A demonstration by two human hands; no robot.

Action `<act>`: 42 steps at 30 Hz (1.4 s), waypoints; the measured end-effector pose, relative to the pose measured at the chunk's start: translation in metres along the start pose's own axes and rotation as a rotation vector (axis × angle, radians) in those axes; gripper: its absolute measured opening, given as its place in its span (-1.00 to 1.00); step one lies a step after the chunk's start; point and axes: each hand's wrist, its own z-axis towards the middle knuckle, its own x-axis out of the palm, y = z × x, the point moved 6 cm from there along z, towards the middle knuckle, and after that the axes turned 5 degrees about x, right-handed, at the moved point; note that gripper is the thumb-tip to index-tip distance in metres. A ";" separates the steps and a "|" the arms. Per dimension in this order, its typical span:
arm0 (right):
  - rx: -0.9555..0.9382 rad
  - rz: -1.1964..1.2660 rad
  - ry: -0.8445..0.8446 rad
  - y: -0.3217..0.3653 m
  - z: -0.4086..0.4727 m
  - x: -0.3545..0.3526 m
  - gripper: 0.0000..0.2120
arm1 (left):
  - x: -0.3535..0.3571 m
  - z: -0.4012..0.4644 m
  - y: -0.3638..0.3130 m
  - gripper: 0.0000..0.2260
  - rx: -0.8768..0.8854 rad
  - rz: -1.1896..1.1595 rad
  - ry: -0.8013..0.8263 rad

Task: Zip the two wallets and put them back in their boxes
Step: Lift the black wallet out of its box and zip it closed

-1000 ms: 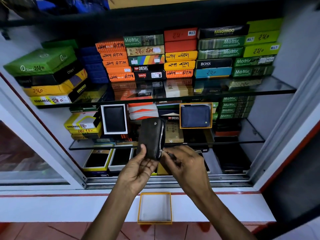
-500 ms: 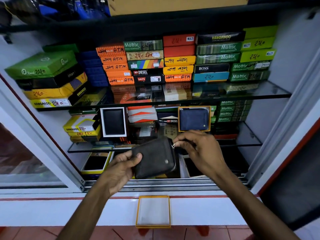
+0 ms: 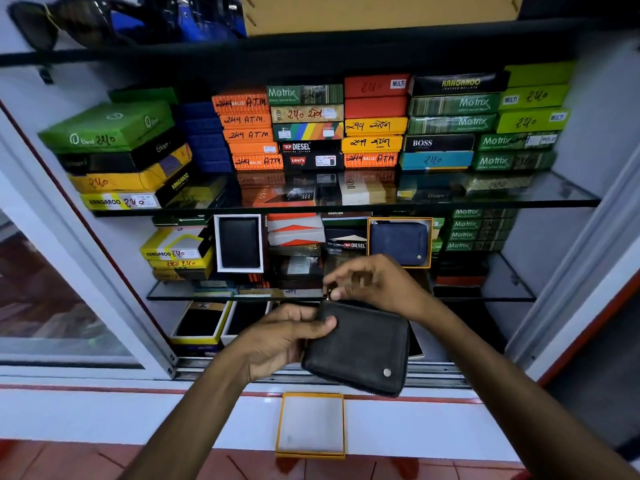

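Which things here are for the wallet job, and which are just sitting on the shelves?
For the job: black wallet, left hand, right hand, zipper pull, empty yellow-rimmed box, blue wallet in its box.

Just sitting: stacked wallet boxes, sunglasses, black wallet in white box.

The light is moderate and cool, brightest on the white ledge at the bottom and on the stacked boxes above the upper glass shelf. That shelf mirrors the boxes in a soft sheen. Above the boxes, the cabinet top sinks into deep shadow. The right hand is smeared by motion at its fingers. Wide-angle distortion bows the cabinet frame outward, and the corners blur and darken.
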 end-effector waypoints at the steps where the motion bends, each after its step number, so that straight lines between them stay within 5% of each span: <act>1: 0.068 0.075 -0.044 -0.009 -0.003 -0.005 -0.81 | -0.003 -0.001 0.001 -0.63 0.007 -0.042 -0.040; 3: 0.245 0.271 -0.152 -0.032 -0.017 -0.014 -0.90 | -0.010 -0.004 0.002 -0.68 0.020 -0.122 -0.112; 5: 0.464 0.458 -0.191 -0.048 -0.035 -0.015 -0.68 | -0.018 -0.007 0.002 -0.72 0.024 -0.168 -0.186; 7: 0.591 0.566 -0.111 -0.054 -0.050 -0.007 -0.45 | -0.025 -0.009 0.000 -0.70 0.039 -0.177 -0.267; 9: 0.606 0.646 -0.021 -0.049 -0.060 0.003 -0.43 | -0.029 -0.010 -0.002 -0.62 0.061 -0.154 -0.333; 14: 0.344 0.579 -0.088 -0.024 -0.066 0.001 -0.62 | -0.026 -0.018 -0.015 -0.59 0.287 0.034 -0.290; 21: -0.147 0.084 -0.280 0.000 -0.091 -0.004 -0.64 | -0.022 -0.055 -0.037 -0.57 0.881 0.633 -0.319; 25: -0.306 -0.048 -0.400 0.002 -0.096 0.011 -0.71 | -0.024 -0.060 -0.020 -0.54 1.031 0.760 -0.334; 32: -0.147 0.017 -0.419 -0.032 -0.102 0.037 -0.69 | -0.053 -0.053 0.019 -0.49 0.822 0.654 -0.413; 37: 0.344 0.369 -0.294 -0.090 -0.099 0.081 -0.51 | -0.087 -0.035 0.088 -0.50 0.430 0.341 -0.594; 42: 0.707 0.446 -0.357 -0.151 -0.105 0.124 -0.76 | -0.118 -0.019 0.162 -0.68 0.110 0.205 -0.800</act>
